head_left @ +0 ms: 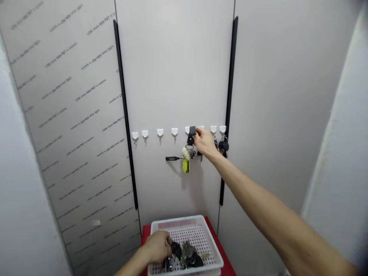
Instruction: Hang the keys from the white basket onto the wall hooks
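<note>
My right hand is closed in a pinch on the black strap of a keychain, close to the white hooks on the panel. From the strap hang a metal ring, a pale braided piece, a yellow-green tag and a thin black piece that sticks out leftward. Down in the white basket, my left hand has its fingers curled at a bunch of keys with black heads; its fingertips are partly hidden. More keys lie beside it.
White adhesive hooks run in a row across the panel. Keys hang at the right end, partly behind my right wrist. Black vertical handles edge the panel. A red surface bears the basket.
</note>
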### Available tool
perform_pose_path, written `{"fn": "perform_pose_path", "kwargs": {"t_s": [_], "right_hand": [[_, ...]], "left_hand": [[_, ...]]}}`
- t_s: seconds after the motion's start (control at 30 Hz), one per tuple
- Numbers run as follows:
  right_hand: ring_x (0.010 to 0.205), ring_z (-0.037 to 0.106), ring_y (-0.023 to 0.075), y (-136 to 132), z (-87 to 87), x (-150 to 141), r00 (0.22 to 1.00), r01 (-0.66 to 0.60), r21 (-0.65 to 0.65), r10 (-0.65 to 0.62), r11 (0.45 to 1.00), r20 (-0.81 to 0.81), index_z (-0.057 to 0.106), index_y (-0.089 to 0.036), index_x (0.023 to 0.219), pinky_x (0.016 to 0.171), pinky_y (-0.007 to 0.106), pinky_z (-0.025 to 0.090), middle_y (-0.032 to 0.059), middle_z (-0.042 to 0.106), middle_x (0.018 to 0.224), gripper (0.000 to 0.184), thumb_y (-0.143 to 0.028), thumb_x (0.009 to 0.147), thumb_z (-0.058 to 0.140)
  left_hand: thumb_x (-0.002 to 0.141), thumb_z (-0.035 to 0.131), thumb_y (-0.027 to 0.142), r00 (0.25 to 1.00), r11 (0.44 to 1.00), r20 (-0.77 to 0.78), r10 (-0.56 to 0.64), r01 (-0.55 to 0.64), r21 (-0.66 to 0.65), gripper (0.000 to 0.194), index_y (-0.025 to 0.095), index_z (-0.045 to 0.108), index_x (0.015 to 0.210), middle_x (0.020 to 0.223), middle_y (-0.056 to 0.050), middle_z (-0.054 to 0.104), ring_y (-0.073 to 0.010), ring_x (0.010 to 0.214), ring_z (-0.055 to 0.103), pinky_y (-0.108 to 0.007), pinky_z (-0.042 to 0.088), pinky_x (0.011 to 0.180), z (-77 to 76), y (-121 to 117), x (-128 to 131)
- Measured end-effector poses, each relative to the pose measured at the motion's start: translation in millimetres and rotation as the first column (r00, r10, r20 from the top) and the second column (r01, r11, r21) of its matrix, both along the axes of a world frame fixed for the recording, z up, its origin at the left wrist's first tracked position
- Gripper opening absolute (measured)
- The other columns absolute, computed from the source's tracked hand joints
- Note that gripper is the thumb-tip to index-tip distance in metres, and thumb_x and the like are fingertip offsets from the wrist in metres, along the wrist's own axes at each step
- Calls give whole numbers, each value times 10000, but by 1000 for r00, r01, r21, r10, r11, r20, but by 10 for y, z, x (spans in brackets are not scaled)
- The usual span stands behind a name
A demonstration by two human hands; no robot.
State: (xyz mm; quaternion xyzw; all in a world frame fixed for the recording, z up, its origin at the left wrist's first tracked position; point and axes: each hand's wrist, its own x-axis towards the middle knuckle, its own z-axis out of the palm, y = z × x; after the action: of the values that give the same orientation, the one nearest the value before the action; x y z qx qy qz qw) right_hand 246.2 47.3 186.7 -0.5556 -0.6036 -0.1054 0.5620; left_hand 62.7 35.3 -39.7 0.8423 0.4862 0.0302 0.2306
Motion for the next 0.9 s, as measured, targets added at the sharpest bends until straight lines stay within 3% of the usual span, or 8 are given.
{"fn": "perform_pose_path", "kwargs": {"t_s": [0.1,0.2,0.33,0.47,0.53,0.6,0.7,0.9], "right_hand": [[399,365,55,-199,-267,-28,978,-209,-228,207,951,-35,407,-152,557,397,167,275,-48,376,442,188,-291,661,333],[357,365,61,-304,-878,-76,935,-354,-425,304,833,-184,392,-165,564,358,176,276,-50,367,423,133,-243,653,333],[343,374,80,-364,-1686,-158,883,-465,-528,336,711,-327,407,-191,544,338,199,281,-30,399,420,135,-188,644,317],[394,431,103,-484,-2048,-210,875,-478,-607,405,635,-265,493,-226,576,373,221,318,-11,485,469,164,-220,642,342],[466,474,120,-528,-1976,-129,865,-466,-629,470,622,-176,536,-247,639,429,232,356,-10,538,539,142,-236,618,395],[569,504,140,-514,-1716,68,923,-365,-538,373,760,-99,547,-249,745,526,251,391,2,574,643,185,-256,609,422],[762,496,162,-387,-1111,493,991,75,-190,-94,979,-95,522,-195,865,700,292,365,53,570,801,281,-300,664,356],[731,510,192,-88,-426,931,902,419,-226,-432,879,-11,462,-175,964,624,308,365,81,570,796,385,-361,630,412]], "left_hand": [[488,397,153,1000,998,9,-22,23,-58,335,171,535,793,713,-25,557,-135,638,480,-203,327,519,29,76,-46],[491,382,138,994,993,51,-92,96,-70,339,137,531,797,688,-15,549,-115,614,466,-186,324,510,186,171,-60],[536,364,191,976,973,114,-187,200,-111,222,111,545,636,569,-3,523,-105,546,457,-188,321,482,598,229,-20],[584,366,257,951,984,259,-170,179,-9,235,104,534,645,546,-12,524,-104,517,463,-206,342,500,1093,224,202],[597,389,290,905,987,398,-151,112,119,272,107,525,745,651,-35,555,-112,587,485,-215,359,562,1313,238,424],[593,427,312,835,975,532,-142,26,219,326,113,500,840,782,-62,559,-123,690,494,-219,361,632,1493,281,712],[571,478,334,738,953,670,-78,-143,268,413,126,457,927,909,-89,531,-145,800,483,-233,352,686,1667,392,1200],[582,460,326,667,926,734,129,-345,150,259,149,517,763,768,-74,577,-167,723,514,-257,361,611,1756,565,1850]]}}
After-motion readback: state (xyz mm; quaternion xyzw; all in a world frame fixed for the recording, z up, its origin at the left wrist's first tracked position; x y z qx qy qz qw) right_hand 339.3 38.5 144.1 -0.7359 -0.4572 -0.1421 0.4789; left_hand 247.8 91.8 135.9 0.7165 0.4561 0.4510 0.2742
